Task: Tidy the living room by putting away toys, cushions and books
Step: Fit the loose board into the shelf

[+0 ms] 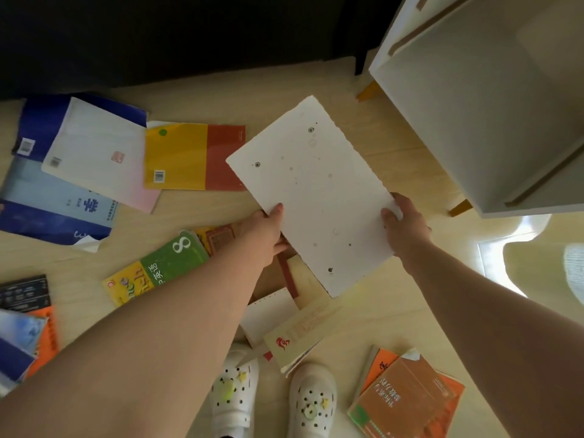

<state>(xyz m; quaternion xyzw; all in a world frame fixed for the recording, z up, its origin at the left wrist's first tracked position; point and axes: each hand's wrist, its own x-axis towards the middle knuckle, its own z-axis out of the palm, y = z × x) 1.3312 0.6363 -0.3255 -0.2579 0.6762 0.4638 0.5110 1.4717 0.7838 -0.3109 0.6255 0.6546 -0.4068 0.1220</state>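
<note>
Booklet, white cover speckled with small dots, no legible title; held above the floor. Fingers of left hand and right hand grasp its near corners, thumbs on top. Left of booklet: green-and-yellow textbook marked "8" and "英语"; yellow-and-red book with barcode. Right of booklet: white cabinet on wooden legs, compartment only partly visible. Floor pale wood, strewn with books.

Matt white paper book; glossy yellow-red cover; pale wood-look floor
</note>
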